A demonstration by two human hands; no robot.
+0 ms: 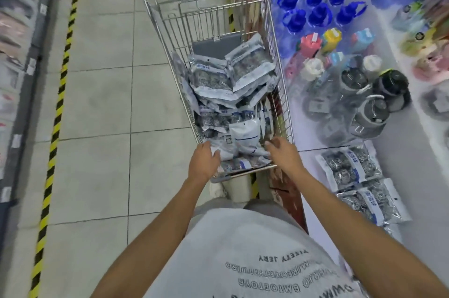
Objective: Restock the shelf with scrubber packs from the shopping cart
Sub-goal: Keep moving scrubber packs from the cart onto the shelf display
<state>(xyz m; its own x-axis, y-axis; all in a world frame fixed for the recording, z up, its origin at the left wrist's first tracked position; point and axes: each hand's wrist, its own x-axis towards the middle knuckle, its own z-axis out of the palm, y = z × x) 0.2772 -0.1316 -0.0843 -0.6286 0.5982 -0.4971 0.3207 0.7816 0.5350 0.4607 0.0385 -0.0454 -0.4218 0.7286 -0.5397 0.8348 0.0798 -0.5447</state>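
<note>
Silver wire cart (279, 93) stands in a tiled aisle, seen from above by a person wearing a grey shirt. It is heaped with scrubber packs (218, 83), white and blue bags with grey steel wool showing through, piled loosely from the near end to about the middle. Both arms reach forward into the near end. The left hand (204, 160) lies against the left side of the nearest packs, fingers slightly curved and touching them. The right hand (283, 153) is at their right side, fingers spread and loosely bent; whether it has closed on a pack cannot be told. To the right runs a white shelf (413, 142). Two packs (359, 183) already lie flat on its near part, side by side. Farther along the shelf stand grey flasks (369, 103), pastel bottles and blue-capped jugs (318, 5). Judging by this, restocking has only begun: a few packs placed, most still in the cart, and another batch about to be gathered.
</note>
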